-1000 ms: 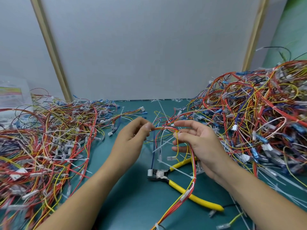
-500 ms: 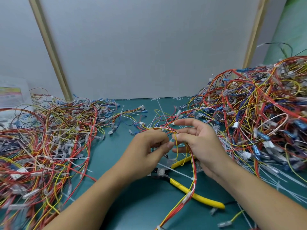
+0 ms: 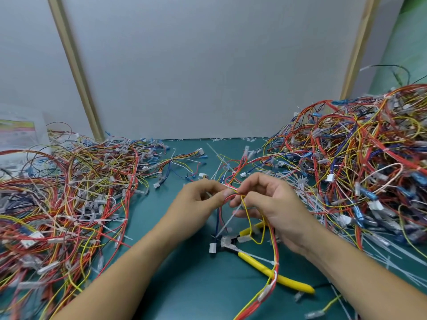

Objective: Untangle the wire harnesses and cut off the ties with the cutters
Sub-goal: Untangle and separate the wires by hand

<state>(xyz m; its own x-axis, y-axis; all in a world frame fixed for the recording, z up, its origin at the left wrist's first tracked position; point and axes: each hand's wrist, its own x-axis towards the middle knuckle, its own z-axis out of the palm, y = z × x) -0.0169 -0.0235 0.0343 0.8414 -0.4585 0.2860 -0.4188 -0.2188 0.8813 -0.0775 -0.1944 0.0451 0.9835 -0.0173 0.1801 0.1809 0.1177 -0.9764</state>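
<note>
1. Person seen only as two hands, wrists and forearms.
2. left hand (image 3: 196, 204): bare, slim fingers, thumbnail short and plain.
3. right hand (image 3: 273, 210): bare too, knuckles and finger creases visible, nails hard to make out.
4. left forearm (image 3: 129, 269): bare skin right up to the frame edge.
5. right forearm (image 3: 360, 273): same, bare to the frame edge; wide lens stretches it near the corner.

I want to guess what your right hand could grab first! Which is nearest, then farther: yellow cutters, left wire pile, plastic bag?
In the head view:
1. Yellow cutters, on the mat just under the right hand holding the wire harness.
2. Left wire pile, beyond the left hand.
3. Plastic bag, far left, behind that pile.
</note>
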